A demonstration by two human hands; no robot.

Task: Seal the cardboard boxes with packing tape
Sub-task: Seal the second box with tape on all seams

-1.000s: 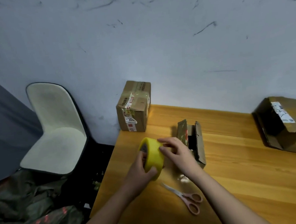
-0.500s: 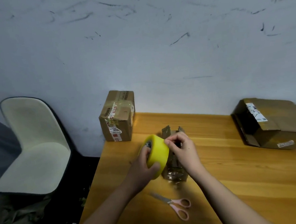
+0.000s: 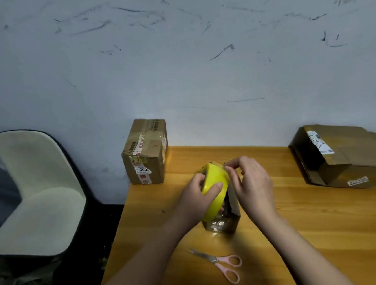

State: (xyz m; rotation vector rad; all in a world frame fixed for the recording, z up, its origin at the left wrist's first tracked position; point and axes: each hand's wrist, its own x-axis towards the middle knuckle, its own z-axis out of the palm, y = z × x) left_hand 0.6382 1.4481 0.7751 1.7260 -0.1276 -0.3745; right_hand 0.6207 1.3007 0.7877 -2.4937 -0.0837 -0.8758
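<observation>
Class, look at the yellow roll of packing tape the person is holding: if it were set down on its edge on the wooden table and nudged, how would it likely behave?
The yellow tape roll is round with a broad rim, so on edge it would probably roll across the smooth wooden table. The left hand alone carries it, which suggests it is fairly light. It looks thickly wound, so likely stiff.

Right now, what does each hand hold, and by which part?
The left hand holds the yellow tape roll by its outer rim, thumb across the band. The right hand pinches at the roll's top edge, seemingly the tape's free end; the tape itself is not visible.

Glossy tape roll (image 3: 215, 181), wooden table (image 3: 329, 232)
</observation>
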